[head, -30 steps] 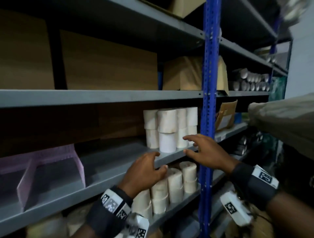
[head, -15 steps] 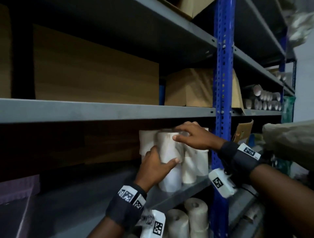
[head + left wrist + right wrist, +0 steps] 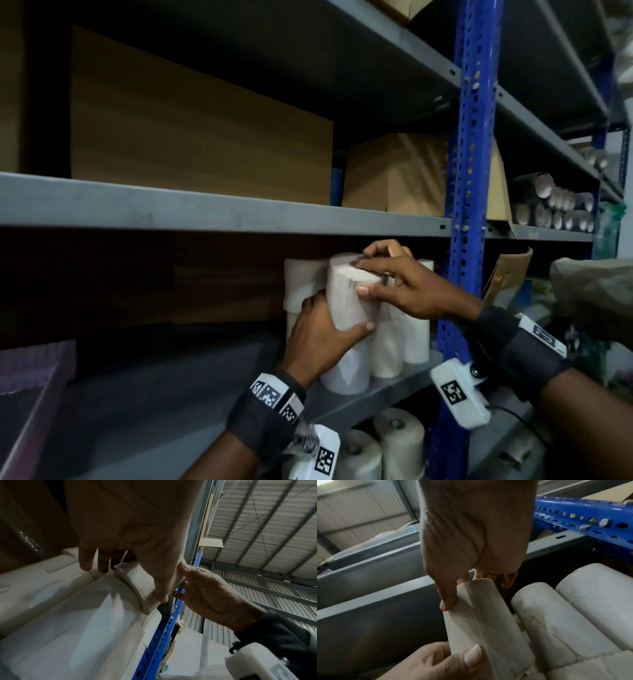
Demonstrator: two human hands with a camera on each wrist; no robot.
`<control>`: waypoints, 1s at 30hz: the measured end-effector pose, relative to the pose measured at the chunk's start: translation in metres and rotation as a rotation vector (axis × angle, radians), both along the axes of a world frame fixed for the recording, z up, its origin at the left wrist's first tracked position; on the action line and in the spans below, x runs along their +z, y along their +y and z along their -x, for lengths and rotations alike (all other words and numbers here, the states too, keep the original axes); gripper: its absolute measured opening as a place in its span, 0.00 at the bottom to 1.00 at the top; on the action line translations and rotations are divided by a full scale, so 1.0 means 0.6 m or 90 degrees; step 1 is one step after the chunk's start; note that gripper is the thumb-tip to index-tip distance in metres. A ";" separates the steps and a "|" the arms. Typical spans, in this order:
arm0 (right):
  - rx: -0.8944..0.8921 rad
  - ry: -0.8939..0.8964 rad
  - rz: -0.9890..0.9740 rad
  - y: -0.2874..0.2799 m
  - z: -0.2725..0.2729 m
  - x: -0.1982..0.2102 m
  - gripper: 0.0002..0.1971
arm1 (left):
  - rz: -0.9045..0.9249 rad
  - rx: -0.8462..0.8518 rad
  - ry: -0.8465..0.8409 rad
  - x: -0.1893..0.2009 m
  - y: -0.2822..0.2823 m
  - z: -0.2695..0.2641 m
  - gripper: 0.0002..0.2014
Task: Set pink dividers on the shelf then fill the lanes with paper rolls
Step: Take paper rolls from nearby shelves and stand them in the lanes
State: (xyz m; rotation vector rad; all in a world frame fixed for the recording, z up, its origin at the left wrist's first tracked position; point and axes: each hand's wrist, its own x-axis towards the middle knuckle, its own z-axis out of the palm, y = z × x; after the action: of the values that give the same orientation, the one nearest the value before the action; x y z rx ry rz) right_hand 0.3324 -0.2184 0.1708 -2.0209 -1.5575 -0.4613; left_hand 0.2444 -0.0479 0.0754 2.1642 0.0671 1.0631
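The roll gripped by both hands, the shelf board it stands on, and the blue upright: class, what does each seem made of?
Roll: probably paper in a matt off-white wrapper; a seam and creases show under the left hand and right hand.
Shelf board: likely grey-painted sheet metal, with a thin folded edge.
Blue upright: likely glossy painted steel, punched with holes and bolted.

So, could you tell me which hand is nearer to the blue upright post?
Right. The right hand grips the top paper roll just beside the blue post; the left hand holds the stack farther away.
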 end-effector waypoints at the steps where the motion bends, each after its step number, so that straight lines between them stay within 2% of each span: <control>1: 0.014 0.008 -0.009 -0.009 0.011 -0.001 0.21 | -0.005 -0.021 -0.023 0.000 -0.004 0.009 0.38; 5: 0.062 0.038 -0.026 -0.053 0.065 0.007 0.20 | 0.011 -0.108 -0.077 -0.002 -0.031 0.068 0.34; 11: 0.112 0.022 0.035 -0.111 0.186 0.013 0.19 | 0.116 -0.162 -0.094 -0.044 -0.090 0.176 0.44; 17: 0.185 0.061 0.047 -0.132 0.316 -0.020 0.18 | 0.172 -0.095 -0.136 -0.094 -0.160 0.343 0.40; 21: 0.247 0.053 0.124 -0.133 0.400 -0.044 0.15 | 0.165 -0.029 -0.116 -0.133 -0.186 0.479 0.42; 23: 0.284 0.033 0.180 -0.125 0.445 -0.045 0.13 | 0.150 0.033 -0.094 -0.146 -0.193 0.550 0.42; 27: 0.330 -0.049 0.282 -0.093 0.535 -0.034 0.19 | 0.122 0.118 -0.106 -0.158 -0.199 0.671 0.44; 30: 0.388 -0.063 0.317 -0.061 0.619 -0.031 0.18 | 0.135 0.167 -0.126 -0.163 -0.200 0.767 0.45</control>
State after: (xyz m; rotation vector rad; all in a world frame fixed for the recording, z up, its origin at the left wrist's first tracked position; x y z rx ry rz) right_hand -0.0392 -0.2550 0.1520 -1.7175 -2.4093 0.0778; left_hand -0.2159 -0.1677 -0.0223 1.8856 0.3640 1.3489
